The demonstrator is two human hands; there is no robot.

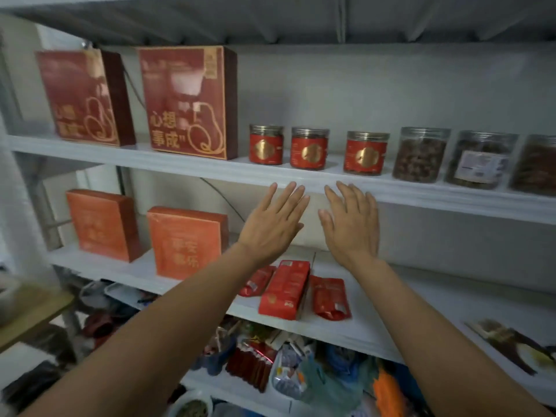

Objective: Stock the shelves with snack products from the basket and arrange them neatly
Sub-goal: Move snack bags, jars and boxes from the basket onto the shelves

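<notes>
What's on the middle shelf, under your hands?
A red carton lies flat on the middle shelf, with the left pouch and the right pouch beside it. The carton hides part of the left pouch. Left hand and right hand hover open, empty.

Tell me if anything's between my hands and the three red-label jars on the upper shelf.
Nothing visible. The left hand and right hand are open and empty, fingertips at the front edge of the upper shelf; the red-label jars stand just above and behind that edge, with no item in front of them.
</notes>
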